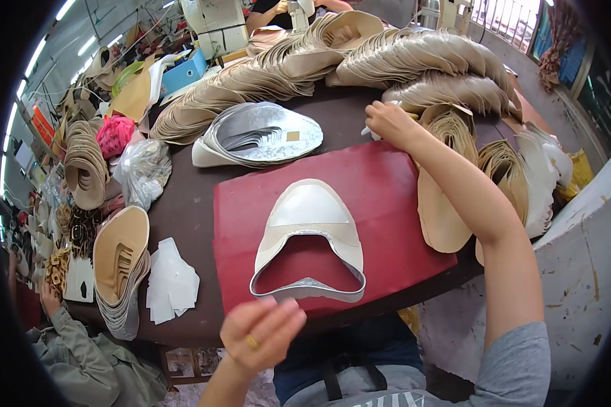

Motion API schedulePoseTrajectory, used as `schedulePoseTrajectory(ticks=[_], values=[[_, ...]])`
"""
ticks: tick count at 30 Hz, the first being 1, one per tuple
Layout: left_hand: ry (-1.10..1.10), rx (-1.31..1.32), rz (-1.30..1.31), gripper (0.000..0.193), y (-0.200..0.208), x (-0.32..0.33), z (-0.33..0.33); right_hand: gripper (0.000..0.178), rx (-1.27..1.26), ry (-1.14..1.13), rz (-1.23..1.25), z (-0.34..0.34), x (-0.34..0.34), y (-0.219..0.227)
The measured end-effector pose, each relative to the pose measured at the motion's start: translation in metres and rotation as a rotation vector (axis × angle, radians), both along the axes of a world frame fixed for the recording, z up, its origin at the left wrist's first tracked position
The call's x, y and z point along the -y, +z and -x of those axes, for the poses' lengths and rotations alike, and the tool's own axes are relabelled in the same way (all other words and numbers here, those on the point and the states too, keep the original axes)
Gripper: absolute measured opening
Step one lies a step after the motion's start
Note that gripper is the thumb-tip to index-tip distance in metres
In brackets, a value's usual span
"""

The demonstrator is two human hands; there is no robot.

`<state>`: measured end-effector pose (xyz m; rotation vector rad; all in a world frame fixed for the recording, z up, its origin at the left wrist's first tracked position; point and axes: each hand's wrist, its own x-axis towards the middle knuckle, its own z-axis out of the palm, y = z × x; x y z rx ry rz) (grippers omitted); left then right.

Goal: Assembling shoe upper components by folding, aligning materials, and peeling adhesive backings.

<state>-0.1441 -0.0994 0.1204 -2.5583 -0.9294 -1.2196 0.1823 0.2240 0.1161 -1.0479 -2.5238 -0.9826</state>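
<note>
A shoe upper (312, 203) lies on a red mat (387, 197) in front of me. Its toe points away, with a pale white patch over the toe and a grey-white edge round the opening. My left hand (261, 336), a ring on one finger, hovers just short of the upper's near edge. It is slightly blurred, its fingers loosely bent and apart, with nothing visible in them. At the mat's far right corner, my right hand (394, 125) has its fingers closed around something small and white, mostly hidden by the hand.
Nested silvery uppers (295, 132) stand beyond the mat. Long rows of beige upper pieces (251, 88) line the far side, with more stacks (448, 183) under my right forearm. White sheets (172, 281) and another stack (121, 251) lie left. A co-worker's sleeve (102, 359) shows lower left.
</note>
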Motion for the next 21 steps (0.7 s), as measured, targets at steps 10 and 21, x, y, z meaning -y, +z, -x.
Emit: schedulePoseTrajectory(ticks=[10,21], values=[[0.069,0.017,0.38,0.036,0.02,-0.047,-0.016,0.008,-0.122,-0.192,0.652,-0.003,0.029,0.028],[0.082,-0.178,0.469,0.049,0.027,-0.036,-0.03,0.019,-0.22,-0.101,1.06,-0.012,0.071,0.021]])
